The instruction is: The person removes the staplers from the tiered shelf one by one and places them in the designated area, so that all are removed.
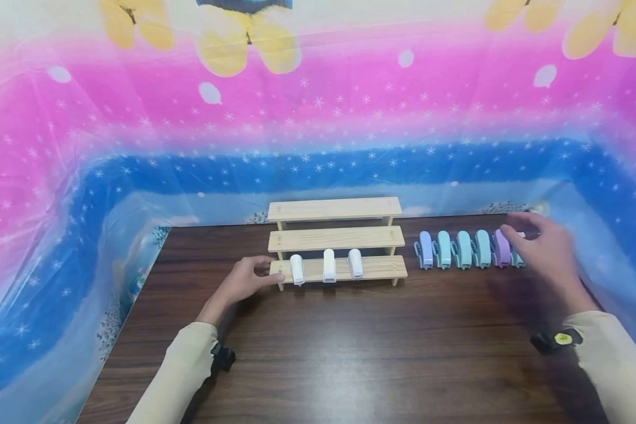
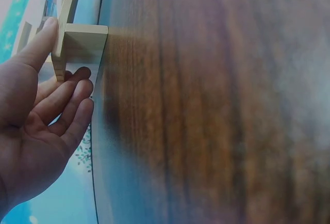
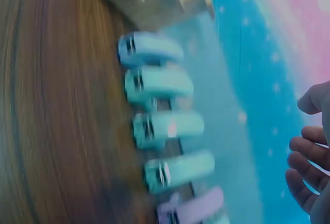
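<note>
A three-tier wooden stepped rack (image 1: 335, 238) stands on the table, with three white clips (image 1: 329, 266) spaced along its lowest tier. My left hand (image 1: 250, 277) grips the left end of that tier; in the left wrist view the thumb (image 2: 45, 39) lies on the board and the other fingers curl beneath it. To the right of the rack, several similar clips stand in a row: a lavender-blue clip (image 1: 426, 249), teal clips (image 1: 462, 249) and a purple clip (image 1: 500, 248). Over the row's right end hovers my right hand (image 1: 546, 250), fingers loosely bent and holding nothing, partly covering the last teal clip (image 1: 517, 259).
The dark wood-grain table (image 1: 339, 347) extends in front of the rack. A patterned pink and blue cloth (image 1: 318, 129) hangs close behind and along both sides. Each wrist bears a black device (image 1: 224, 357) at the cream sleeve's cuff.
</note>
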`<state>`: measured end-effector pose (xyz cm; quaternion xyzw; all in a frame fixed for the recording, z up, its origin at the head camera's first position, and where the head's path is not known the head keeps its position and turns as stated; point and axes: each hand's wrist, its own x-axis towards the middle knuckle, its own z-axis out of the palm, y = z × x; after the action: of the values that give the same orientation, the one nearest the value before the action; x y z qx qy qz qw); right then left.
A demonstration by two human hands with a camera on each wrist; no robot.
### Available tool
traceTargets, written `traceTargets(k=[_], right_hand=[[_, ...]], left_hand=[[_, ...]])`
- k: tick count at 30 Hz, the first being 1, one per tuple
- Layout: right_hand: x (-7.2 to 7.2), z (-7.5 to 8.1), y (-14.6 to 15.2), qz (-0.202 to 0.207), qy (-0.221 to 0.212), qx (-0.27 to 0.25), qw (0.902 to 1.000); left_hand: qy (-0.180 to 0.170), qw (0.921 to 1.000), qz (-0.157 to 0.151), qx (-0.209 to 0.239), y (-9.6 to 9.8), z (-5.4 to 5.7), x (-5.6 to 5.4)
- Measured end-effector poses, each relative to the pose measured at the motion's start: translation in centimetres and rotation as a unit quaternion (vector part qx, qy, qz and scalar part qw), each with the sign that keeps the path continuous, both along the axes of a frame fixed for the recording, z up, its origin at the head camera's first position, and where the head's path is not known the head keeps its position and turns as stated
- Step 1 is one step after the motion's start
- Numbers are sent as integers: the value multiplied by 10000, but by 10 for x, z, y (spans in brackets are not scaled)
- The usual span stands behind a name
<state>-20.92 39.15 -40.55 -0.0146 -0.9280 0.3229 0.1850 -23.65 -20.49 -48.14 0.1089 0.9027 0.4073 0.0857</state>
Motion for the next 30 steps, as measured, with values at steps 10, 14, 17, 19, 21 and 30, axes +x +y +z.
traceTargets(k=[10,14,17,19,21,30], right_hand=[[3,-2,-60,213,613,-230,9976],[6,-2,-83,318,661,-247,9970],[7,-4,-99,410,603,-304,9969],[7,-6,-109,472,582,-316,9967],[7,-9,-118,539,604,-314,9962],[0,-26,-150,1111,754,-466,9898]], left_hand=[[12,10000,-4,27,0,0,0],[5,10000,-5,43,0,-1,0],[11,10000,-7,33,-1,-1,-1],[9,10000,-14,36,-1,-1,-1],[9,10000,-23,34,-1,-1,-1],[-13,10000,-3,61,0,0,0]])
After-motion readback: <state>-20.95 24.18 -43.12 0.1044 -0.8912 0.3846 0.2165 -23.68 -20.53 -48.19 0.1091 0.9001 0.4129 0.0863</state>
